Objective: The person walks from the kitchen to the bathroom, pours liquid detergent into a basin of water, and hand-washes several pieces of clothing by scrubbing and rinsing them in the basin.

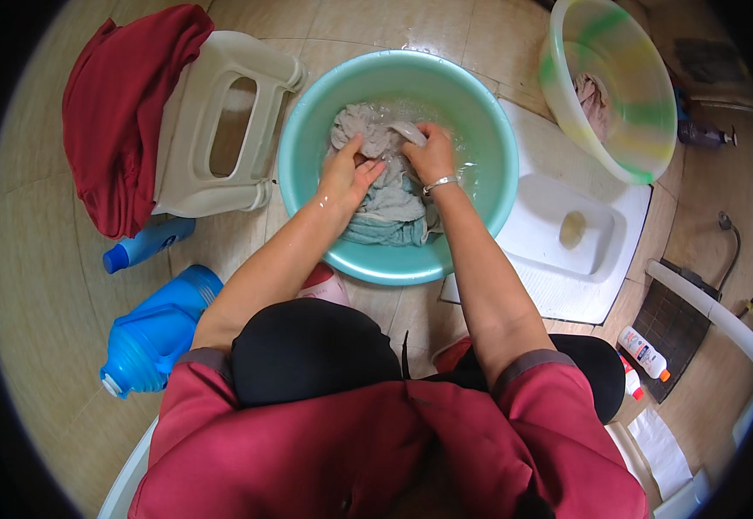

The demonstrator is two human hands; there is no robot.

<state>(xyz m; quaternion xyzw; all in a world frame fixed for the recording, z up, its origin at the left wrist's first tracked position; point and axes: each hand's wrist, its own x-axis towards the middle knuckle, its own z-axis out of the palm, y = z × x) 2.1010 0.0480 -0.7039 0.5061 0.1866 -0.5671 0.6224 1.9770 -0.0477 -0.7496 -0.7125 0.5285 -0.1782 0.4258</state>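
Note:
A large turquoise plastic basin (295,214) stands on the floor in front of me, with wet cloths and some water in it. My right hand (433,152), with a silver bracelet at the wrist, is closed around a pale, smooth strip (409,132); I cannot tell whether it belongs to the cloth. My left hand (348,175) touches the bunched grey cloth (358,126), thumb and fingers spread apart. Below both hands, a grey-green cloth (389,217) lies heaped against the basin's near side.
Left are a plastic stool (188,143) draped with a dark red garment (126,117), a blue bottle (149,245) and a blue thermos flask (156,331). Right are a white squat toilet (545,259), a tilted yellow-green basin (649,84) holding a pink cloth (592,107), and a white bottle (642,353).

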